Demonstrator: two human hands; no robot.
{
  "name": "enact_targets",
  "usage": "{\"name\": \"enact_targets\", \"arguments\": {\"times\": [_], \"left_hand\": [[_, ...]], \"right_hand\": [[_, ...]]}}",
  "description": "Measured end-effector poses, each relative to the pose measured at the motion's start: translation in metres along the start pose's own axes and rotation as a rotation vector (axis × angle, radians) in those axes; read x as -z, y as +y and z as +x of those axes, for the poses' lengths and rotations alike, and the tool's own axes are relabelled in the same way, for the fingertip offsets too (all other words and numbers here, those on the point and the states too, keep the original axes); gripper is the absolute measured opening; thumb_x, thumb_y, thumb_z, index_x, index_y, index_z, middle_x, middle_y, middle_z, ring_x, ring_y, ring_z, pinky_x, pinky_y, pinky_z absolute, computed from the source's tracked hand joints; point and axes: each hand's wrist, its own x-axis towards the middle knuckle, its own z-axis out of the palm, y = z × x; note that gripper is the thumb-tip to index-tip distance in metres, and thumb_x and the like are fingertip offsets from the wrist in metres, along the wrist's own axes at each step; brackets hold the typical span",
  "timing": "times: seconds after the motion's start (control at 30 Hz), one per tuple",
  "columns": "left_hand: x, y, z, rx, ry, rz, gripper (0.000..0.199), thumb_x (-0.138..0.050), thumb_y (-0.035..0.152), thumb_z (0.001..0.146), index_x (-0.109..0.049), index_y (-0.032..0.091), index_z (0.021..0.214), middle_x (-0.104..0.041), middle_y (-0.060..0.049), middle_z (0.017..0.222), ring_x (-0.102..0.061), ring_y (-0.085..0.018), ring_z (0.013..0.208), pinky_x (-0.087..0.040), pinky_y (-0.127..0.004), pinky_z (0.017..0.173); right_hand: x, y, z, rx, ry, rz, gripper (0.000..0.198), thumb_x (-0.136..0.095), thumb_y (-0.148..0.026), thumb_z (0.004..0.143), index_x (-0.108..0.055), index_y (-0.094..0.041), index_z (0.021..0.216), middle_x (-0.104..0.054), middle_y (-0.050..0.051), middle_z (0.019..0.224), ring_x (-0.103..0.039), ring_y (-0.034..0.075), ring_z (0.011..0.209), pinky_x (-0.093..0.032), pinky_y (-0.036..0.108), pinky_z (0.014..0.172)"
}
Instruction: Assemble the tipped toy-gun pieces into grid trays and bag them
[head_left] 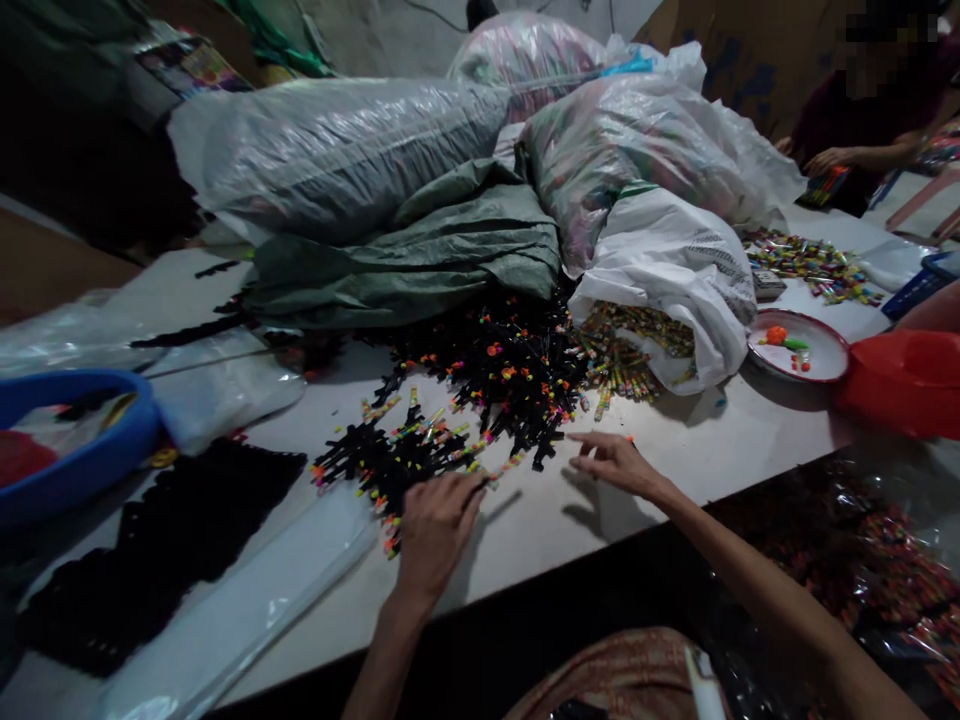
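Note:
My left hand (442,520) is closed at the near edge of a loose heap. From its fingertips sticks out a thin black piece with a colourful patterned tube (504,468) on its end. My right hand (616,464) hovers over the white table to the right, fingers stretched out and apart, holding nothing I can see. Between and beyond the hands lie small black pieces with patterned tubes and bright tips (409,450). A larger pile of black pieces with orange, pink and yellow ends (502,360) sits behind them.
Patterned tubes (626,355) spill from a white sack (667,260). Large stuffed bags (337,150) fill the back. On the right are a round tray (814,362) and a red container (911,380); on the left, a blue basin (97,470), black strips (187,540) and clear plastic sleeves (262,610). A co-worker (862,130) sits at far right.

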Motion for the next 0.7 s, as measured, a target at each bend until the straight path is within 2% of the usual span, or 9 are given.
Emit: {"name": "enact_targets", "arguments": {"times": [0.07, 0.17, 0.27, 0.37, 0.47, 0.53, 0.6, 0.7], "left_hand": [[-0.003, -0.003, 0.013, 0.129, 0.061, 0.082, 0.027, -0.052, 0.034, 0.085, -0.064, 0.022, 0.105, -0.062, -0.012, 0.104, -0.053, -0.030, 0.101, -0.035, -0.047, 0.092], [-0.032, 0.018, 0.035, 0.186, -0.083, 0.001, 0.018, -0.052, 0.031, 0.082, -0.065, 0.019, 0.083, -0.061, -0.013, 0.095, -0.053, -0.031, 0.097, -0.038, -0.045, 0.088], [-0.066, 0.046, 0.056, 0.299, -0.177, -0.189, 0.006, -0.056, 0.023, 0.076, -0.060, 0.019, 0.075, -0.062, -0.011, 0.093, -0.056, -0.028, 0.094, -0.040, -0.041, 0.083], [-0.083, 0.055, 0.069, 0.472, -0.196, -0.435, 0.004, -0.058, 0.015, 0.068, -0.056, 0.019, 0.069, -0.063, -0.008, 0.087, -0.058, -0.026, 0.093, -0.041, -0.037, 0.080], [-0.083, 0.047, 0.068, 0.551, -0.244, -0.556, 0.011, -0.060, 0.018, 0.065, -0.051, 0.018, 0.059, -0.060, -0.004, 0.062, -0.061, -0.022, 0.071, -0.044, -0.031, 0.064], [-0.079, 0.045, 0.060, 0.597, -0.298, -0.657, 0.014, -0.060, 0.026, 0.070, -0.053, 0.017, 0.063, -0.058, -0.002, 0.054, -0.059, -0.018, 0.053, -0.043, -0.028, 0.051], [-0.074, 0.048, 0.051, 0.670, -0.326, -0.916, 0.021, -0.063, 0.035, 0.071, -0.056, 0.015, 0.072, -0.062, -0.003, 0.058, -0.057, -0.015, 0.047, -0.044, -0.025, 0.045], [-0.066, 0.060, 0.046, 0.837, -0.207, -1.430, 0.034, -0.078, 0.033, 0.058, -0.061, 0.012, 0.080, -0.066, -0.004, 0.071, -0.062, -0.013, 0.056, -0.050, -0.024, 0.051]], "right_hand": [[0.012, 0.012, 0.016, -0.126, 0.151, -0.266, 0.038, -0.052, -0.037, 0.089, -0.061, -0.015, 0.117, -0.065, 0.007, 0.093, -0.058, 0.015, 0.075, -0.042, 0.025, 0.068], [0.028, 0.018, 0.041, -0.259, 0.155, -0.656, 0.026, -0.045, -0.023, 0.090, -0.064, -0.015, 0.106, -0.061, 0.012, 0.107, -0.057, 0.019, 0.088, -0.040, 0.028, 0.073], [0.036, 0.014, 0.060, -0.225, 0.055, -0.756, 0.021, -0.047, -0.015, 0.086, -0.066, -0.017, 0.095, -0.058, 0.012, 0.112, -0.057, 0.019, 0.087, -0.038, 0.028, 0.072], [0.042, 0.010, 0.065, -0.138, 0.010, -0.759, 0.019, -0.047, -0.014, 0.085, -0.066, -0.017, 0.089, -0.058, 0.011, 0.112, -0.055, 0.020, 0.088, -0.037, 0.029, 0.072], [0.043, 0.009, 0.054, -0.070, 0.037, -0.733, 0.021, -0.045, -0.015, 0.086, -0.063, -0.018, 0.097, -0.058, 0.010, 0.111, -0.054, 0.019, 0.087, -0.036, 0.028, 0.071], [0.036, 0.010, 0.041, -0.028, 0.065, -0.597, 0.022, -0.048, -0.018, 0.086, -0.061, -0.018, 0.103, -0.061, 0.007, 0.102, -0.054, 0.017, 0.082, -0.036, 0.026, 0.070], [0.021, 0.009, 0.025, 0.001, 0.072, -0.337, 0.025, -0.052, -0.023, 0.085, -0.060, -0.018, 0.109, -0.063, 0.002, 0.086, -0.054, 0.014, 0.073, -0.037, 0.024, 0.065], [-0.005, 0.001, 0.004, 0.012, 0.053, 0.028, 0.028, -0.053, -0.032, 0.087, -0.062, -0.017, 0.108, -0.060, -0.001, 0.069, -0.050, 0.012, 0.062, -0.035, 0.022, 0.058]]}}
